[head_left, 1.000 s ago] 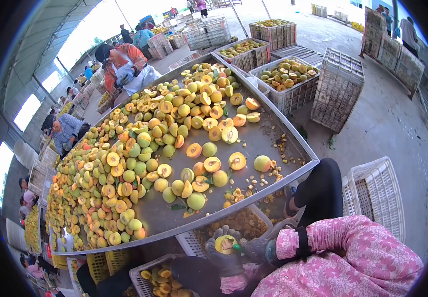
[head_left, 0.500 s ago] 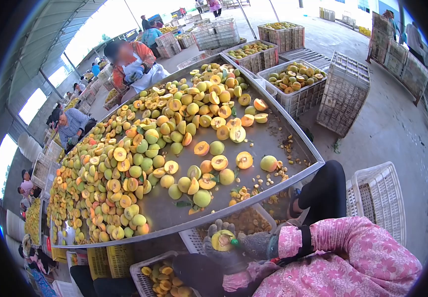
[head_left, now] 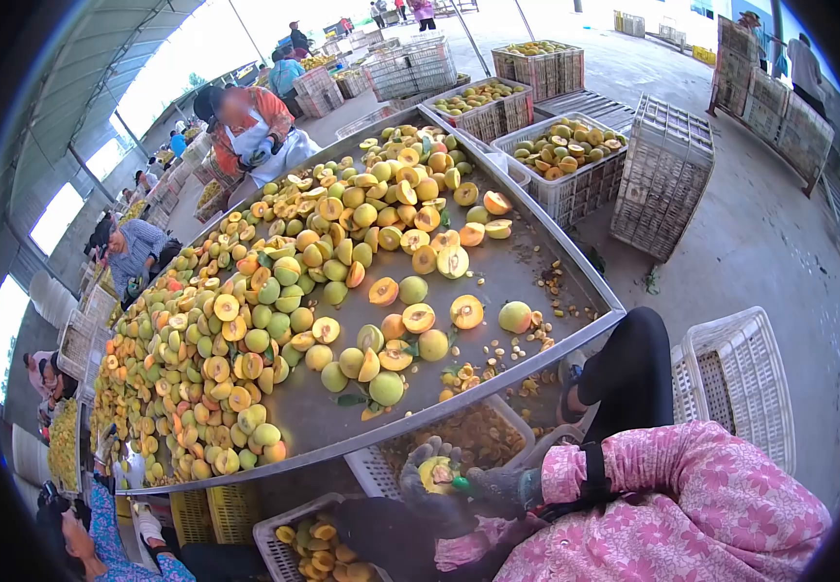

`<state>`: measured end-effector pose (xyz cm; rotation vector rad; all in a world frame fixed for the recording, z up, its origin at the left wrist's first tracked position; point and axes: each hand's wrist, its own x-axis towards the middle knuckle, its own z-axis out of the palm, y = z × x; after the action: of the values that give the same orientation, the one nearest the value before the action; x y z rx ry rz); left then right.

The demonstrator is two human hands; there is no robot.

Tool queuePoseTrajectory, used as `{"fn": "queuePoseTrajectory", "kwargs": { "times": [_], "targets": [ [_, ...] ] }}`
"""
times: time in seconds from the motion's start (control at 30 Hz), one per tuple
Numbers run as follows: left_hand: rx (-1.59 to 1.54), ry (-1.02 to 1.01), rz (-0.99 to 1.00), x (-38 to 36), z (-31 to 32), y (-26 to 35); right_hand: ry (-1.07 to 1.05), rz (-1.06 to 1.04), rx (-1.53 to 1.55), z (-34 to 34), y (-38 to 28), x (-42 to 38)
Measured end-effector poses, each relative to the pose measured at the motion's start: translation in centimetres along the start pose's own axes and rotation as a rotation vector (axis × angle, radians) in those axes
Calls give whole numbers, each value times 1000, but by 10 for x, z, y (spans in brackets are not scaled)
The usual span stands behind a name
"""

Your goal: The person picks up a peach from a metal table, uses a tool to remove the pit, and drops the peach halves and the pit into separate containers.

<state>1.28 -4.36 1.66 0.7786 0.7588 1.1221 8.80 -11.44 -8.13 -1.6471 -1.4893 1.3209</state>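
Note:
My left hand (head_left: 424, 462), in a grey glove, is closed around a cut apricot (head_left: 435, 474) with its yellow flesh facing up. My right hand (head_left: 503, 491), gloved too, grips a small tool with a green end (head_left: 461, 483) right against the fruit; its working tip cannot be made out. Both hands are low, in front of the metal table's near edge (head_left: 497, 380). Whole and halved apricots (head_left: 245, 339) are heaped on that table. Under my hands a white crate (head_left: 373, 471) holds pale brown bits, and another crate (head_left: 266, 539) holds apricot halves.
Loose stones (head_left: 491, 362) lie near the table's right corner. A white crate (head_left: 745, 388) stands by my right side, a stacked crate (head_left: 667, 179) beyond it. Filled crates (head_left: 570, 189) line the far side. Co-workers sit along the left, one in an orange jacket (head_left: 269, 107).
The view has shifted slightly, so the table sits a little further left and up. The fingers around the apricot have curled in more. A person in blue patterned clothing now shows at lower left.

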Motion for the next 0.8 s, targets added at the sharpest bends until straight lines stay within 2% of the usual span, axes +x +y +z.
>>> {"fn": "queuePoseTrajectory", "kwargs": {
  "times": [0.03, 0.1, 0.17, 0.2, 0.23, 0.3, 0.33, 0.37, 0.4, 0.47, 0.6, 0.63, 0.67, 0.7, 0.73, 0.77, 0.8],
  "targets": [
    [-39, 1, -73, -1, 1, 2, -1, 0, 1, -4, -5, -3],
    [-75, 1, -150, 0, -3, 2, 134, -146, -301, -14, -20, -14],
    [-38, -106, -325, 6, -12, -2, 109, -197, -400, -9, 1, -9],
    [-37, -108, -328, 5, -11, -3, 83, -252, -497, -3, 12, -5],
    [-35, -93, -340, 3, -9, -1, 85, -251, -496, 5, 19, -2],
    [-30, -78, -355, 3, -11, -4, 319, -414, -179, 20, 31, 2],
    [-120, -84, -374, 7, -17, -10, 320, -414, -177, 22, 39, 7],
    [-206, -89, -394, 8, -18, -11, 92, -300, -166, 23, 45, 13],
    [-203, -89, -395, 6, -17, -13, -135, -186, -155, 25, 51, 16],
    [1, -20, -128, -1, -4, -10, -100, -173, -175, 24, 42, 13],
    [53, -24, -71, -2, -2, -8, 40, -119, -269, 16, 18, 6],
    [-105, -83, -229, 4, -9, -11, 39, -118, -269, 12, 16, 5],
    [-263, -141, -388, 7, -15, -12, -14, -21, -171, 10, 15, 2],
    [-260, -140, -390, 10, -22, -13, -67, 73, -70, 9, 14, 2],
    [-344, -171, -508, 13, -24, -11, -65, 72, -69, 12, 15, 5],
    [-429, -197, -628, 13, -26, -11, 47, -31, -153, 18, 17, 7],
    [-430, -193, -632, 14, -31, -17, 157, -132, -234, 23, 19, 7]
  ]
}}
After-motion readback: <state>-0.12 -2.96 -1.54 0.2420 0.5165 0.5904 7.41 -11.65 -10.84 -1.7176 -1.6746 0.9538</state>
